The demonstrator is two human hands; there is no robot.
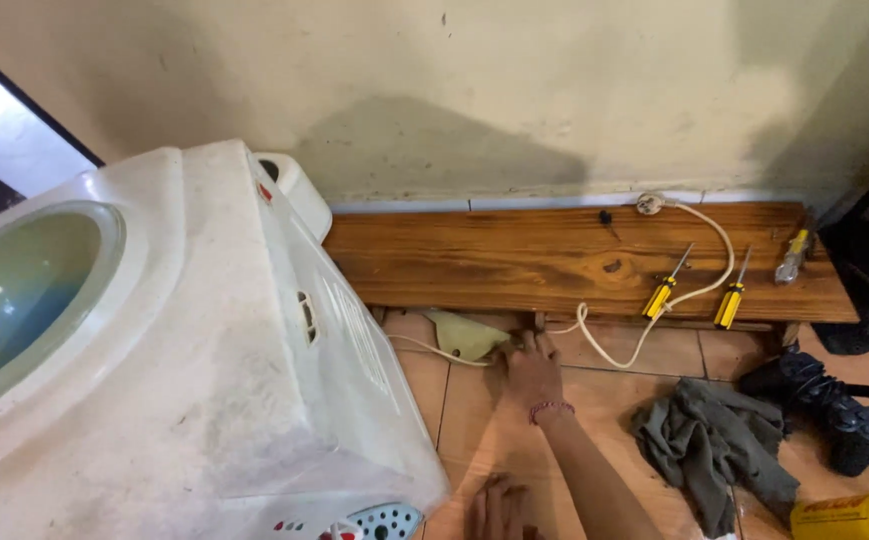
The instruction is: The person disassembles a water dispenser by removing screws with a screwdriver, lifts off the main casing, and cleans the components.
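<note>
My right hand (532, 372), with a pink bead bracelet on the wrist, reaches forward and lies low on the tiled floor just under the front edge of a wooden bench (514, 262). Its fingertips touch a pale yellow flat piece (466, 335) and a cream power cord (614, 345) that runs along there. Whether the fingers grip either one is hidden. My left hand (499, 508) rests on the tiles at the bottom edge of the view, fingers apart, holding nothing. A white water dispenser (204, 340) lies tilted at the left, close beside both hands.
On the bench lie two yellow-handled screwdrivers (660, 294) (729, 303), a clear-handled tester screwdriver (792, 256) and the cord's plug (649, 205). A grey rag (709, 440), black shoes (834, 410) and a yellow container (854, 515) sit on the floor at right. A wall stands behind.
</note>
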